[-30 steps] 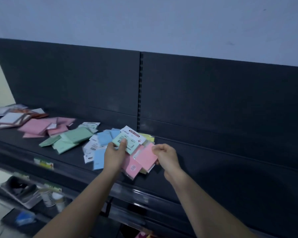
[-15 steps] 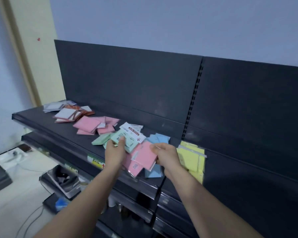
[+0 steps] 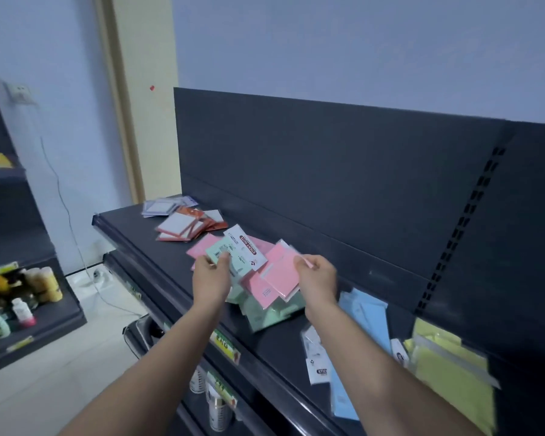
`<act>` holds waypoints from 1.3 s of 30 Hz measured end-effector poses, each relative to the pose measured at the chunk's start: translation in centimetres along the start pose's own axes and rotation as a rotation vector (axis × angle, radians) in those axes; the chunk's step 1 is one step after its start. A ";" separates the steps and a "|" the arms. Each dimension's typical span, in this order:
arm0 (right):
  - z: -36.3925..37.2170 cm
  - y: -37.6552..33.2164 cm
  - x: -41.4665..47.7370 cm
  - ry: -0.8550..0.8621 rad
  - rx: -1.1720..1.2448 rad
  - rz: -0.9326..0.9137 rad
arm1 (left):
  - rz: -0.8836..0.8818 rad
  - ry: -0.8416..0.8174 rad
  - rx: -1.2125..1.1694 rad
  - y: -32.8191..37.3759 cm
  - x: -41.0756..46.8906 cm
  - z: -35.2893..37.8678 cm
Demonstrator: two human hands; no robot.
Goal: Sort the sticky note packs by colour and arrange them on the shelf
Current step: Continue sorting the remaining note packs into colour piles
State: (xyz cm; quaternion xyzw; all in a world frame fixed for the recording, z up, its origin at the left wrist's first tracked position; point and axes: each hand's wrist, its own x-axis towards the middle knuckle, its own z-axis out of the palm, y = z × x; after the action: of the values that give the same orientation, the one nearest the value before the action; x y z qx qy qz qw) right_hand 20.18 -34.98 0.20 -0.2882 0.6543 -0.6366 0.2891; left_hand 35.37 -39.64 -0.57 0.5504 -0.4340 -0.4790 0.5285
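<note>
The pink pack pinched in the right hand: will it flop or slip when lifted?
Likely stiff: the pink pack looks flat though the right hand pinches only its upper corner. Probably light, since a fingertip pinch seems enough to hold it. Its clear wrapper may let it slide against the packs beneath.

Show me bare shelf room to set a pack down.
Free: shelf left front corner beside the red-edged packs; front strip between green pile and blue packs. Crowded: mid-shelf, around the pink pile.

The white header card (image 3: 247, 247) (on a mint pack (image 3: 218, 250)) reads "STICKY NOTE".
</note>
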 end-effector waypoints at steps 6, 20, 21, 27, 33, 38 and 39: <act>3.5 -0.6 5.3 0.016 0.025 -0.018 | 0.008 0.081 0.025 0.9 4.6 0.6; 10.9 2.1 13.0 0.035 0.102 0.242 | 0.054 0.018 0.037 0.8 12.1 0.3; 11.4 2.1 13.4 0.033 0.108 0.255 | 0.064 0.012 0.048 0.8 12.8 0.2; 14.1 2.6 15.1 -0.062 -0.009 0.330 | 0.117 -0.054 0.092 1.4 16.1 0.1; 14.6 3.2 15.1 -0.125 -0.397 0.282 | 0.210 -0.185 0.116 1.0 18.0 0.5; 14.0 0.7 13.3 0.019 -0.195 0.177 | 0.291 -0.383 0.153 0.8 17.9 1.8; 13.7 -0.1 12.8 -0.012 -0.120 0.214 | 0.317 -0.412 0.180 0.7 17.6 2.1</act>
State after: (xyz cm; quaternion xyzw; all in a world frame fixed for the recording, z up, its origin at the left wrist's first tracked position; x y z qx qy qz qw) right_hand 21.86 -53.70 -0.18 -0.2375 0.7166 -0.5600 0.3413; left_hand 36.26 -57.36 -1.05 0.4111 -0.6538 -0.4517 0.4465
